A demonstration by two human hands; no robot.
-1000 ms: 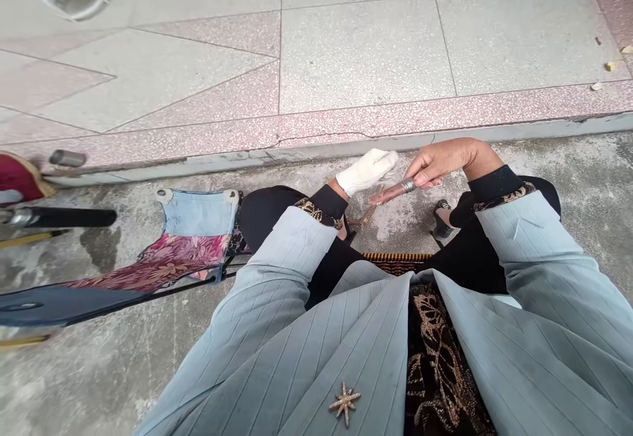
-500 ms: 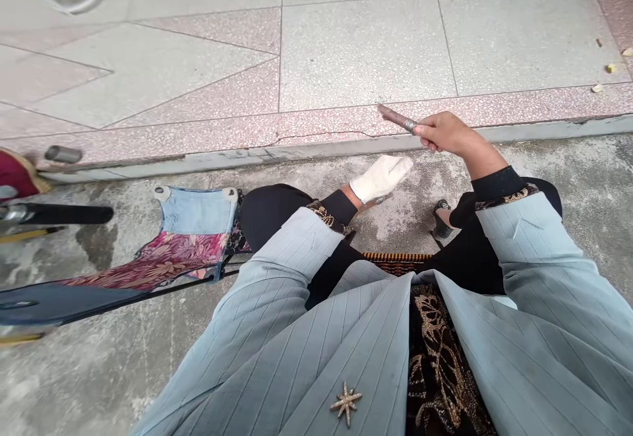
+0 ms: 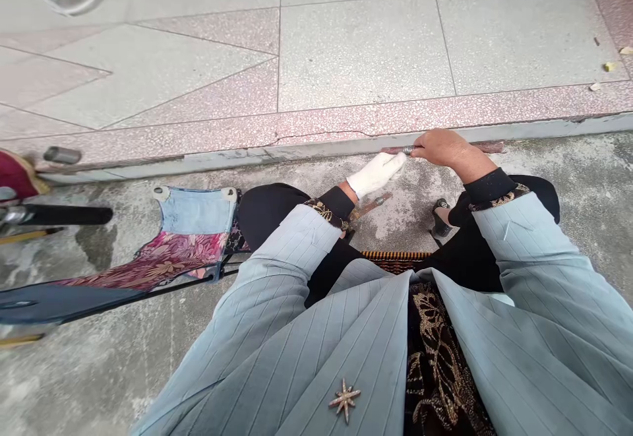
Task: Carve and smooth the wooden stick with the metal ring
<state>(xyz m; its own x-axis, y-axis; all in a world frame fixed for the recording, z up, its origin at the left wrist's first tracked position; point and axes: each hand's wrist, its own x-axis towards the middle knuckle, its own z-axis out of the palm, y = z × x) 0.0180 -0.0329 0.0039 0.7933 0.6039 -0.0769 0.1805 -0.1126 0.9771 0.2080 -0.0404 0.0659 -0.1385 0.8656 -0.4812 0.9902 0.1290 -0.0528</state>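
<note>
My right hand (image 3: 440,147) is closed around a brown stick (image 3: 489,148) held level, with its ends showing on both sides of the fist. A coil of thin wire (image 3: 408,150) wraps the stick just left of that hand. My left hand (image 3: 376,173), in a white glove, has its fingers closed against the stick by the coil; whether a wire end lies between them I cannot tell. Below the glove, near the ground, shows a brown, rusty-looking flat piece (image 3: 373,204), partly hidden by my sleeve.
A low step (image 3: 297,152) with a pink terrazzo edge runs across in front. To the left are a folding seat of patched fabric (image 3: 192,238), a black-handled tool (image 3: 69,215) and a metal cylinder (image 3: 62,154) on the step. A woven seat (image 3: 395,261) is under me.
The stick has come down and swung from slanted to level, its right part now showing beyond my right hand. The gloved left hand now meets it at the wire coil.
</note>
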